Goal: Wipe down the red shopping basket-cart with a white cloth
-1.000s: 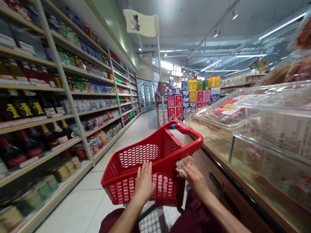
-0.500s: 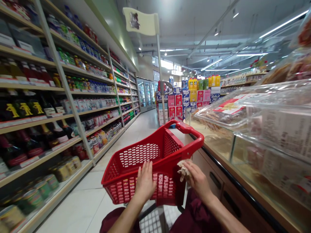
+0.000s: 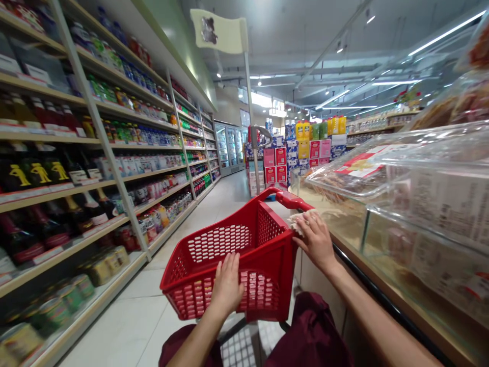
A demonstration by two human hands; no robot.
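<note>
In the middle of the view stands a red plastic shopping cart (image 3: 280,278) with perforated basket walls. My left hand (image 3: 228,285) lies flat against the basket's near side, its fingers stretched up toward the rim. My right hand (image 3: 315,238) is closed over a crumpled whitish cloth (image 3: 300,220), pressing it to the cart near the corner of the red handle (image 3: 292,200). Part of the cloth is hidden under my fingers. A pole with a cream flag (image 3: 219,31) rises behind the cart.
Shelves of bottles and cans (image 3: 141,130) line the left side. Close on my right is a glass display counter (image 3: 382,239) with clear plastic food packs (image 3: 362,168) on top. Stacked drink boxes (image 3: 275,165) stand ahead, near glass-door fridges (image 3: 229,145). Pale floor tiles (image 3: 141,306) run along the aisle.
My right hand has moved up with the cloth, from the cart's near side panel to the handle corner. My left hand has stayed on the basket.
</note>
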